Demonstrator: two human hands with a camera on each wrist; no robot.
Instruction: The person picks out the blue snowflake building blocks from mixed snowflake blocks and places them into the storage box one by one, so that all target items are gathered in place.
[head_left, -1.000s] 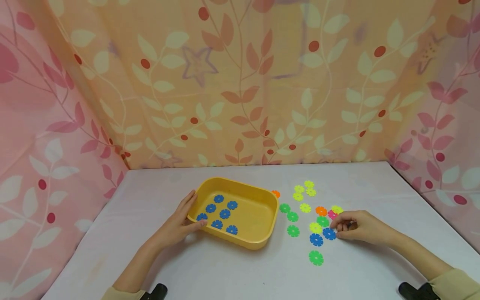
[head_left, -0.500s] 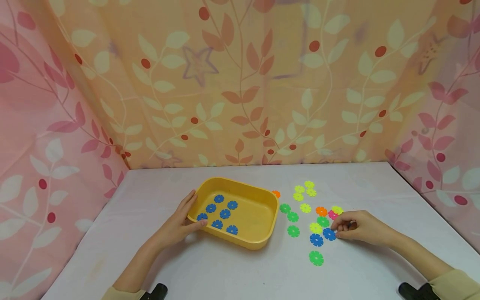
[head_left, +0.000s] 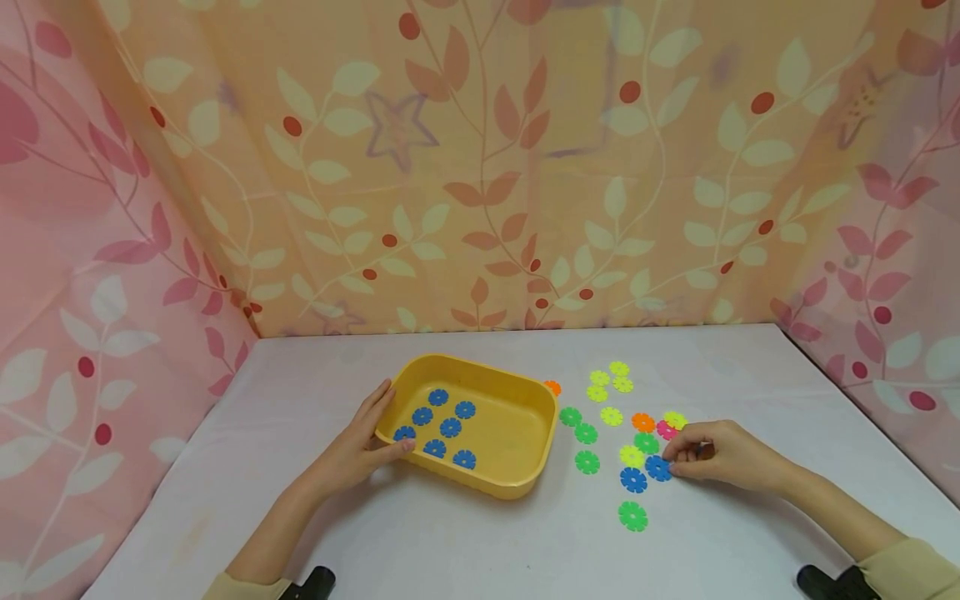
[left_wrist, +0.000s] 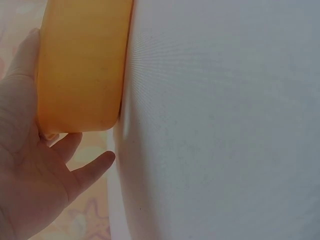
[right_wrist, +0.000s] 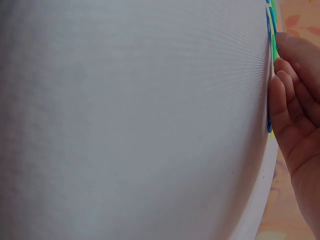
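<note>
My left hand (head_left: 354, 446) grips the near left corner of a yellow plastic tray (head_left: 536, 433), thumb over the rim and fingers along the outer side. Several blue notched plastic discs (head_left: 450, 427) lie in the tray's left half. In the left wrist view the tray's orange-looking wall (left_wrist: 85, 70) fills the upper left, two fingers spread below it. To the right, my right hand (head_left: 723, 454) pinches the edge of a blue notched disc (head_left: 657, 468) with thumb and index finger, low at the table. Another blue edge (right_wrist: 269, 122) shows beneath that hand's fingers in the right wrist view.
Around the held disc lie loose discs: another blue disc (head_left: 633, 480), several green discs (head_left: 587, 462), yellow discs (head_left: 611, 416), an orange disc (head_left: 642, 422) and a pink disc (head_left: 666, 430). Another orange disc (head_left: 552, 387) sits by the tray's far right corner. Patterned curtains (head_left: 480, 167) surround the white table (head_left: 480, 558).
</note>
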